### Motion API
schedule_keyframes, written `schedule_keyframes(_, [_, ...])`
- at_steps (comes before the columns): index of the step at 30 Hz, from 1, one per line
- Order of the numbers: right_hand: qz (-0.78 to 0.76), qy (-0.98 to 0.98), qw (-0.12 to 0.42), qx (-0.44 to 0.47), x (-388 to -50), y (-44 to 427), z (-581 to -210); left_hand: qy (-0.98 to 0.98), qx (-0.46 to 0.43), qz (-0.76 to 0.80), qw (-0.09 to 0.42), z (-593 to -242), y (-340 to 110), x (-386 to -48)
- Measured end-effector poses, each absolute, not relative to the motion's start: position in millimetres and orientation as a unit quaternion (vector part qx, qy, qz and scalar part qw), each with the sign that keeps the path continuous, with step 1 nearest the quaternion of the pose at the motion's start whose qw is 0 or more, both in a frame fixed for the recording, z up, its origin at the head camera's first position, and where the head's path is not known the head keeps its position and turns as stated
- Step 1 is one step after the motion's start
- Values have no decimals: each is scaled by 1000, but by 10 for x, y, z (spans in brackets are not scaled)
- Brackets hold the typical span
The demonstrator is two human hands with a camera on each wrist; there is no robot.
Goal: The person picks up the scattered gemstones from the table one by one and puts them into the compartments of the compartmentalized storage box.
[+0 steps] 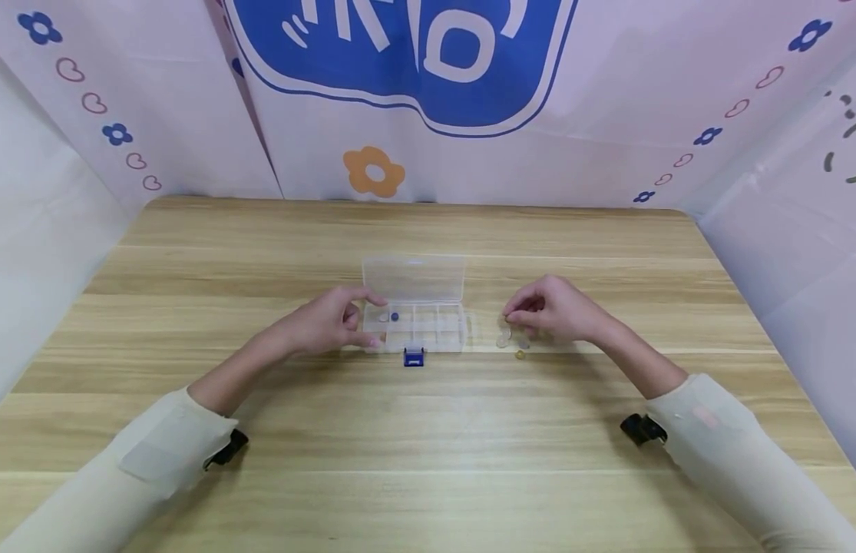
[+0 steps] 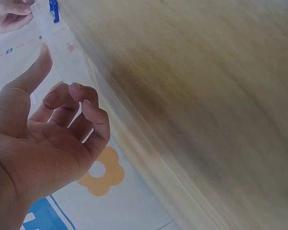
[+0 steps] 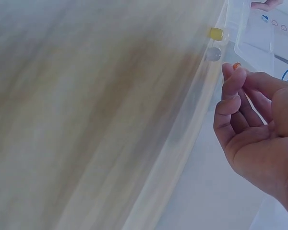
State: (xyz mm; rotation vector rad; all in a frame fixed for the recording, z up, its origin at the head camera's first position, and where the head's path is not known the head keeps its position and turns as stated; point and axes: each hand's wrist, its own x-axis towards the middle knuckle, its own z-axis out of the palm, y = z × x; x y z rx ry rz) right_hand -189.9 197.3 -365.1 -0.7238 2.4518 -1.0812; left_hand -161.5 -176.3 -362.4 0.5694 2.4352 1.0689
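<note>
A clear plastic compartment box [image 1: 449, 326] lies on the table with its lid [image 1: 414, 279] raised at the back. My left hand [image 1: 334, 319] holds the box's left end, index finger at the back edge and thumb at the front. A dark blue bead [image 1: 395, 316] and a clear bead [image 1: 383, 317] sit in back compartments. Right of the box, my right hand [image 1: 557, 309] pinches a small orange bead [image 3: 236, 65] between thumb and index finger. Below it on the table lie a yellow bead [image 1: 520, 355] and clear beads [image 1: 503, 341].
A blue latch [image 1: 414, 357] sticks out from the box's front edge. The wooden table [image 1: 428, 445] reaches back to a printed cloth [image 1: 317, 146] with an orange flower. White sheets hang at both sides. Black wrist cameras [image 1: 642, 429] sit at the sleeve cuffs.
</note>
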Motion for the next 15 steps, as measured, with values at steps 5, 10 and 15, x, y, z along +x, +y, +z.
schedule_keyframes(5, [-400,865,172,-249,-1893,1946,-3636,874,209,387,207,-3613,-1765,-1602])
schedule_keyframes(10, [-409,865,163,-239,-1871,1914,-3639,874,207,387,210,-3614,-1763,-1600])
schedule_keyframes(15, [-412,865,155,-242,-1868,1878,-3655,876,200,383,214,-3619,-1764,-1606])
